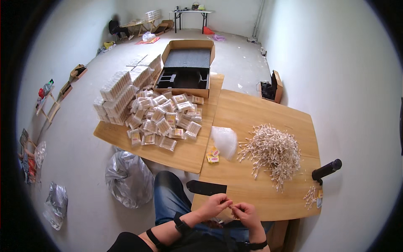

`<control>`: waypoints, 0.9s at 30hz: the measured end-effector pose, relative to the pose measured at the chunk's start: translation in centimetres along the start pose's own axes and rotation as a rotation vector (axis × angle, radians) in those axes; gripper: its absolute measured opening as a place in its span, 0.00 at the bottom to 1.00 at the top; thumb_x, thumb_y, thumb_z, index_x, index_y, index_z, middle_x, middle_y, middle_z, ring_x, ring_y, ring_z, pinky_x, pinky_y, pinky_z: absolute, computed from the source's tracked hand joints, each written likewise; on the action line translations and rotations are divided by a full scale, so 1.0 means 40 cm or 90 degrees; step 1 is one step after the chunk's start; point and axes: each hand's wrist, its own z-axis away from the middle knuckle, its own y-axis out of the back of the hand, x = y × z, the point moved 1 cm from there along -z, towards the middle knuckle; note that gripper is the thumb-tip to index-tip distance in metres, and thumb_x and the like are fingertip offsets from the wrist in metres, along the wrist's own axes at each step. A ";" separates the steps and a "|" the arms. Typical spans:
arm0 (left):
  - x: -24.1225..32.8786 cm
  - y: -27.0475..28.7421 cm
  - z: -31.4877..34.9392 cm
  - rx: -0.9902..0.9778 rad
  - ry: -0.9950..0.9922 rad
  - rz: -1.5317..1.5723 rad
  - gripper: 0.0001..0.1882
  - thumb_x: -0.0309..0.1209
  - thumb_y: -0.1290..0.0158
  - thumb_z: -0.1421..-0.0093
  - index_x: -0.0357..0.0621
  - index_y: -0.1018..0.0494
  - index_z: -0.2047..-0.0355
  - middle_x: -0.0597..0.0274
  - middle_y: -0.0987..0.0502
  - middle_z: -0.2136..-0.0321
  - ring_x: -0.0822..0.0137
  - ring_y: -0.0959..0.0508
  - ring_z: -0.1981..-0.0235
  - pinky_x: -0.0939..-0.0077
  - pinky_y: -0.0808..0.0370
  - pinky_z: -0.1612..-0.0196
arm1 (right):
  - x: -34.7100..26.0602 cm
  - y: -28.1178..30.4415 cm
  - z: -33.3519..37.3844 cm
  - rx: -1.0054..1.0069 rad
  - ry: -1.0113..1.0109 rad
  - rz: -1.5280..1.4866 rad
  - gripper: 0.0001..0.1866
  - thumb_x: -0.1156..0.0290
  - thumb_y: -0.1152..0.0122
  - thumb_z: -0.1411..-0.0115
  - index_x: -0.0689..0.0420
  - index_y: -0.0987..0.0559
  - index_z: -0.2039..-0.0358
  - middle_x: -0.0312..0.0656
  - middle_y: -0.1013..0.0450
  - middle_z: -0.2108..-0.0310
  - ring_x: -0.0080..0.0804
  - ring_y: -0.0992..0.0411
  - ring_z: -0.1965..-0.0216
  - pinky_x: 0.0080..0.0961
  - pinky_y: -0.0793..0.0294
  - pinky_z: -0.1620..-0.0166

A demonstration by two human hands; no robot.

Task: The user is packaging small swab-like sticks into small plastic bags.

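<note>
My left hand (215,206) and my right hand (247,214) meet at the table's near edge, just above my lap. The fingers of both are pinched together, their tips almost touching. What lies between them is too small and pale to make out; it may be thin clear plastic. A large heap of loose cotton swabs (275,153) lies beyond my right hand. Left of that heap is a stack of clear plastic bags (225,140), with small yellow and white cards (213,156) beside it. A flat black strip (205,187) rests just beyond my left hand.
Packed swab bags (161,117) are piled on the left table, beside neat stacks of packs (119,90) and an open cardboard box (187,69). A black cylinder (326,169) and several swabs (310,197) sit at the right edge. A silver plastic bag (129,178) stands on the floor. Another person (117,27) sits far back.
</note>
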 end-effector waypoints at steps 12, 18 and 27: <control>0.052 -0.010 0.025 -0.286 0.162 0.383 0.11 0.32 0.50 0.33 0.40 0.30 0.55 0.69 0.27 0.64 0.79 0.29 0.64 0.83 0.31 0.58 | 0.040 0.036 0.022 -0.038 -0.037 -0.184 0.10 0.68 0.35 0.40 0.58 0.22 0.76 0.28 0.28 0.79 0.14 0.34 0.78 0.14 0.36 0.74; 0.061 0.006 0.035 -0.402 0.229 0.473 0.10 0.35 0.49 0.33 0.42 0.30 0.59 0.71 0.27 0.68 0.79 0.28 0.67 0.84 0.30 0.62 | 0.071 0.052 0.025 -0.092 -0.071 -0.266 0.12 0.64 0.34 0.41 0.57 0.23 0.75 0.28 0.28 0.77 0.15 0.32 0.75 0.15 0.33 0.70; 0.036 0.015 0.043 -0.383 0.245 0.533 0.09 0.37 0.50 0.33 0.44 0.31 0.63 0.71 0.28 0.69 0.78 0.28 0.68 0.85 0.31 0.63 | 0.010 0.043 0.058 -0.173 -0.111 -0.408 0.16 0.59 0.36 0.40 0.60 0.23 0.69 0.36 0.26 0.69 0.22 0.28 0.69 0.20 0.29 0.66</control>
